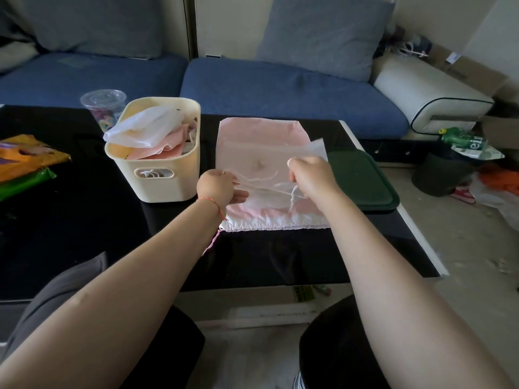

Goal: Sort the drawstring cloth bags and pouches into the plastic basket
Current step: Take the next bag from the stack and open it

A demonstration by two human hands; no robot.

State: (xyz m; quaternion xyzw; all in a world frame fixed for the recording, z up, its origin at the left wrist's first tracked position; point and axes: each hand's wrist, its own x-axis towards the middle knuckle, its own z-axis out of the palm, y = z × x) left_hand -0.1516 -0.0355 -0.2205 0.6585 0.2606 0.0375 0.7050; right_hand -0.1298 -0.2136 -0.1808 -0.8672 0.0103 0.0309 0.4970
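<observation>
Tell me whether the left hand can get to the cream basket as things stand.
Probably yes: the basket stands just left of the left hand with nothing between them, but that hand is pinching the white pouch strings.

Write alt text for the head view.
Both hands, left and right, hold a sheer white pouch by its drawstrings above a pink bag lying flat on a black table. To the left stands a cream basket already holding pouches.
</observation>
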